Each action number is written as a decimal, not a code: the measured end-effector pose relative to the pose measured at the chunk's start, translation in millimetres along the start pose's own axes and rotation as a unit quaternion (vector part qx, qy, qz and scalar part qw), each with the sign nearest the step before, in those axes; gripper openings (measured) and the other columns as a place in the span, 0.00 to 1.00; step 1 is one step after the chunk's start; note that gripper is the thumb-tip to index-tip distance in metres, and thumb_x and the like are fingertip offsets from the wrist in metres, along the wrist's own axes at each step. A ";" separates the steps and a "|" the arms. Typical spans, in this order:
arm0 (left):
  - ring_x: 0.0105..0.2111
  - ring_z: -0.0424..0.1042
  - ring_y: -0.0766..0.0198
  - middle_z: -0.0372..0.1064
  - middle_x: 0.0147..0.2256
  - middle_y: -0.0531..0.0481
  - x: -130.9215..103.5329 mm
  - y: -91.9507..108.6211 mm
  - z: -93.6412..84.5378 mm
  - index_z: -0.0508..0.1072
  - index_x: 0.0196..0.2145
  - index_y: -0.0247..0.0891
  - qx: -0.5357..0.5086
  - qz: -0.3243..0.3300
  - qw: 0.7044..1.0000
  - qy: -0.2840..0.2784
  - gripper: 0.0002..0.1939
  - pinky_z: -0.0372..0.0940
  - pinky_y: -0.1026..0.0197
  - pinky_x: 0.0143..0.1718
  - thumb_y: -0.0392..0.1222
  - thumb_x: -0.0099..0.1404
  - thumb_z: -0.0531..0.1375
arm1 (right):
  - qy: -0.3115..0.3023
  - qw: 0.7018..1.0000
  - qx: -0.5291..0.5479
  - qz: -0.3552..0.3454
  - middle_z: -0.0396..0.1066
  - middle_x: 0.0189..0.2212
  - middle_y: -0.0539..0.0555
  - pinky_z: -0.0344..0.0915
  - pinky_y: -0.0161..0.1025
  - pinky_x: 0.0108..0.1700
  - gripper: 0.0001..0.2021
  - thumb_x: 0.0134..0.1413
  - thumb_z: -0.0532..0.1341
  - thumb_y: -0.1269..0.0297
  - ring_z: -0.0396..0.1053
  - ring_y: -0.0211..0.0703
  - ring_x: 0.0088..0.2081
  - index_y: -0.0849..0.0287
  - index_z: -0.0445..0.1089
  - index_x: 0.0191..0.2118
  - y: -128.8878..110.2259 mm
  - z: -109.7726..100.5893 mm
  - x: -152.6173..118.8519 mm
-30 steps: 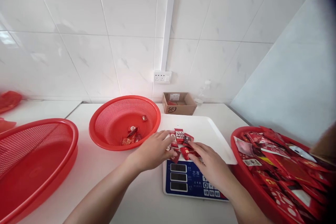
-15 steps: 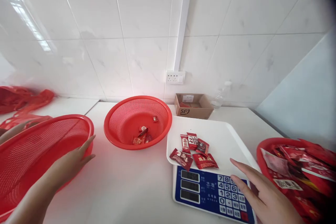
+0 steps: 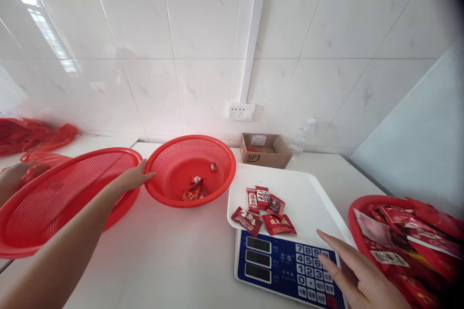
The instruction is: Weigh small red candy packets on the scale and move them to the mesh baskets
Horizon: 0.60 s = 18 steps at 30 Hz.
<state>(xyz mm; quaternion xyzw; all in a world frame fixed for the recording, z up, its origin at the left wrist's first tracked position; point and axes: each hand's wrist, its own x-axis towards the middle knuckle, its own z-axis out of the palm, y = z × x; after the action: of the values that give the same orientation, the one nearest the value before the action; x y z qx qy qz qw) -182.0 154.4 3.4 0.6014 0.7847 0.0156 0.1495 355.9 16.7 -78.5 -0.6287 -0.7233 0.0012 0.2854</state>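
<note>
My left hand [image 3: 140,175] is at the left rim of the middle red plastic basket [image 3: 190,203], one finger outside the rim and another reaching over it, as if gripping it. A few small red-wrapped sweets [image 3: 195,189] lie inside that basket. My right hand [image 3: 357,270] hovers over the keypad of a digital scale [image 3: 290,268], fingers apart, holding nothing. On the scale's white tray [image 3: 308,198] lie several red snack packets [image 3: 279,224]. The digits on its displays are too faint to read.
A second red basket [image 3: 136,154] stands at left, beside another person's hand [image 3: 16,176] and red bags [image 3: 39,135]. Behind are a cardboard box [image 3: 266,158] and a clear bottle [image 3: 302,137]. Another red basket [image 3: 357,212] at right holds many red packets [image 3: 416,231].
My left hand has moved right, from the left basket's rim to the middle basket's rim. The left basket has shifted and turned a little. My right hand stays open over the scale.
</note>
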 end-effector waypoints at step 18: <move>0.46 0.71 0.54 0.72 0.48 0.51 -64.7 -27.8 -23.4 0.46 0.65 0.39 0.054 0.053 0.997 0.003 0.39 0.63 0.61 0.44 0.33 0.55 0.51 | 0.007 1.000 -0.011 -0.018 0.74 0.48 0.56 0.73 0.45 0.45 0.22 0.58 0.52 0.48 0.72 0.52 0.48 0.53 0.68 0.52 -1.2 8.5 5.2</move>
<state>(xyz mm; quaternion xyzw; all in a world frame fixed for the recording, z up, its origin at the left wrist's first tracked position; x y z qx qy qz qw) -199.0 89.0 34.0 0.6493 0.7518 -0.0167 0.1133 351.0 24.1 -83.1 -0.6188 -0.7325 -0.0157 0.2835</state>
